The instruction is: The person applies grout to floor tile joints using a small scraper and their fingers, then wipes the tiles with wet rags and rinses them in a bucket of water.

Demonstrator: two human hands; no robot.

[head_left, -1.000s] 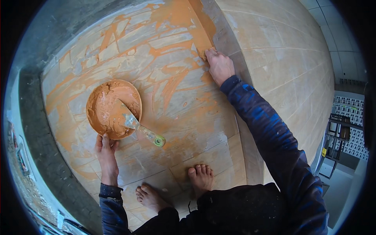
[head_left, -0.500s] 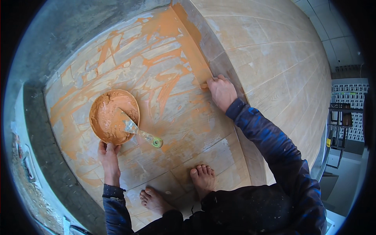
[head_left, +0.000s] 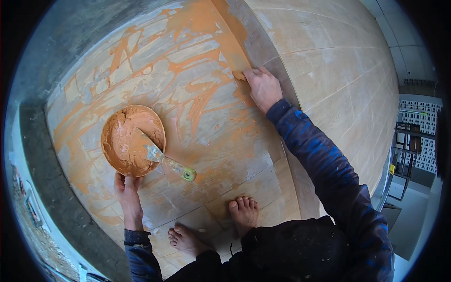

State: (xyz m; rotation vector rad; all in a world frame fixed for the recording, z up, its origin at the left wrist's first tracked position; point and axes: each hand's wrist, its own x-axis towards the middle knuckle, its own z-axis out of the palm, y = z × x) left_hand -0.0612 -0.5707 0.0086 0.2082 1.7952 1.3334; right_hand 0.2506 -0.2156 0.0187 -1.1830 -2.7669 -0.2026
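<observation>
My left hand (head_left: 128,193) grips the near rim of a round bowl (head_left: 162,133), thumb over the edge. Thick orange paste (head_left: 123,136) coats its inside. A putty knife (head_left: 164,160) with a green-ended handle rests across the rim, its blade in the paste. Over by the step, my right hand (head_left: 264,88) is closed at the line where floor and riser meet. An orange lump (head_left: 239,75) shows at its fingertips; whatever the fingers hold is mostly hidden. Orange paste (head_left: 230,35) runs along the joint beyond that hand.
Wood-look floor tiles (head_left: 216,155) are streaked with orange smears. A tiled riser (head_left: 263,44) and a raised tiled surface (head_left: 329,80) lie to the right. A dark ledge (head_left: 51,188) curves along the left. My bare feet (head_left: 244,214) stand at the near side.
My right hand has moved slightly away from me along the joint. The bowl, with my left hand on it, sits a little further left in the picture.
</observation>
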